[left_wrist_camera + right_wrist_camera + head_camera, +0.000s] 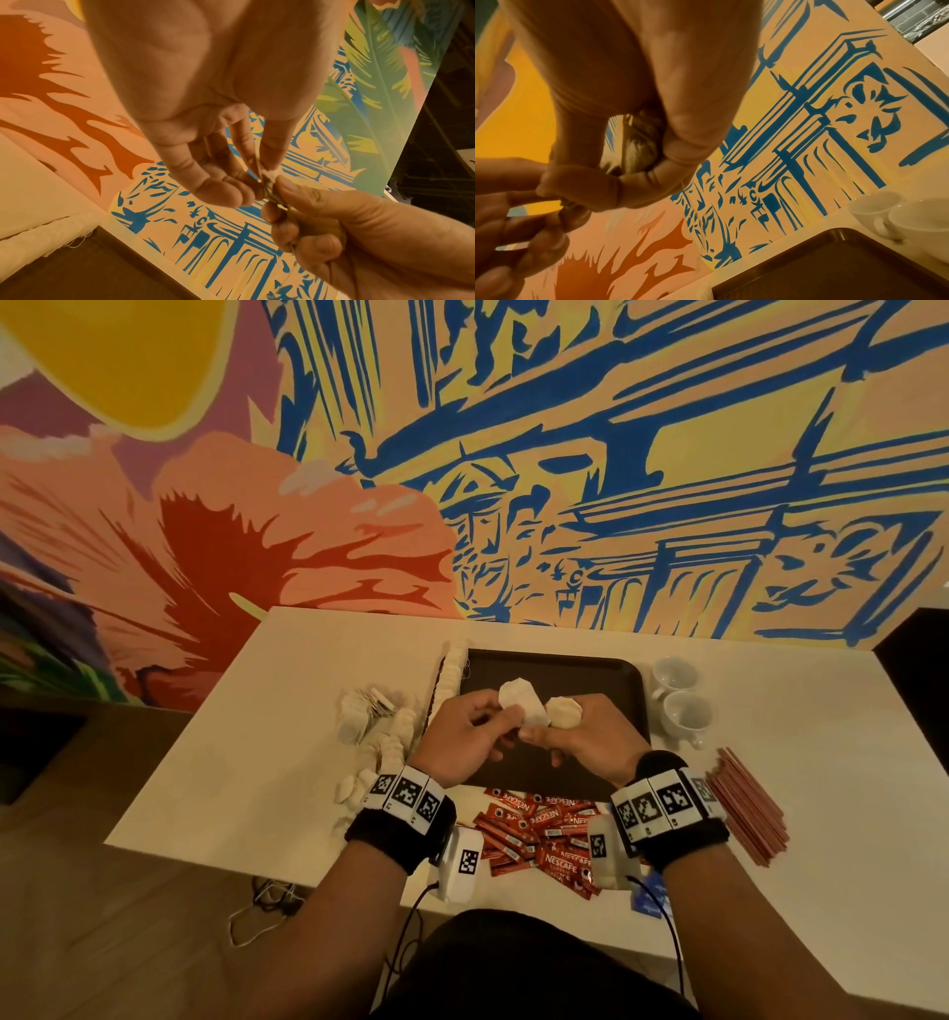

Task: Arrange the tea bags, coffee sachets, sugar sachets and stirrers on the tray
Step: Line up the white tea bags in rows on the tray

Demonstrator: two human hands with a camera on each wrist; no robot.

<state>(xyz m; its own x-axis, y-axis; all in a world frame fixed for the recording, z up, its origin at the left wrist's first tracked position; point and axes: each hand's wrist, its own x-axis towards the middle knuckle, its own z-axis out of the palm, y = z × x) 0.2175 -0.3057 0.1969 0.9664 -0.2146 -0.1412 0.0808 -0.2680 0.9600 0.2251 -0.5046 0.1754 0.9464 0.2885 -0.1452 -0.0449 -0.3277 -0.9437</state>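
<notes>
White paper tea bags are held between both hands above the middle of the dark tray; none lies on its floor yet, though a row of pale bags lines its left rim. The left hand pinches one bag by its edge between thumb and forefinger, the other fingers loosely curled. The right hand is closed round a small bunch of bags, and its thumb and forefinger meet the left hand's pinch. Judged from this, the step in hand is separating a single bag from the bunch, early in the task. The next move calls for a clean pull that frees one bag without tangling strings, then laying it flat on the tray.

Beyond the tray on the white table: loose tea bags to its left, red coffee sachets at its near edge, pink stirrers and two white cups to its right.

Only the head view shows these supplies. The left wrist view shows the two pinches meeting on one bag. The right wrist view shows the bunch inside the curled fingers.
</notes>
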